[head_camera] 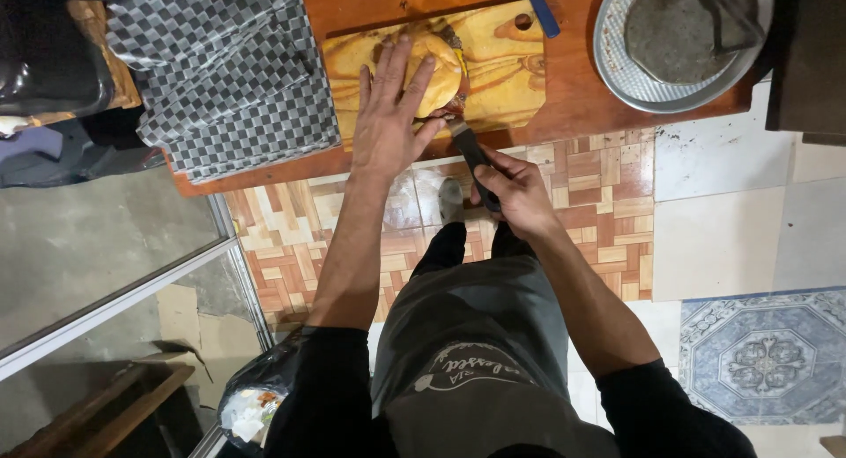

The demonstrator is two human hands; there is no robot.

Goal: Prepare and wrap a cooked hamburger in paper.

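Reddish-brown wood makes up the table (582,105), the largest thing in view, running across the top of the frame. At 10 o'clock on it lies a folded black-and-white checkered cloth (229,70); at 1 o'clock sits a round metal pan (617,74) with a perforated rim. Between them, at 12 o'clock, rests a pale, grained cutting board (502,70), and a blue handle (542,8) lies just above its far right corner.

On the board's near left part sits 1 golden bread roll (445,74). The left hand (388,127) lies flat on top of it, fingers spread and straight, pressing down, not curled around it. The right hand (520,193), at 6 o'clock from the roll, is closed firmly around the dark handle of a knife (471,149), whose blade goes into the roll's near side close under the left palm.

To slice well here, I judge the blade should stay level with the board and travel in long, light sawing strokes, so that both halves come out even. The left palm should press only gently, fingers lifted clear of the blade's plane, since the thumb sits very near the blade. Turning the roll beats forcing the knife deeper.
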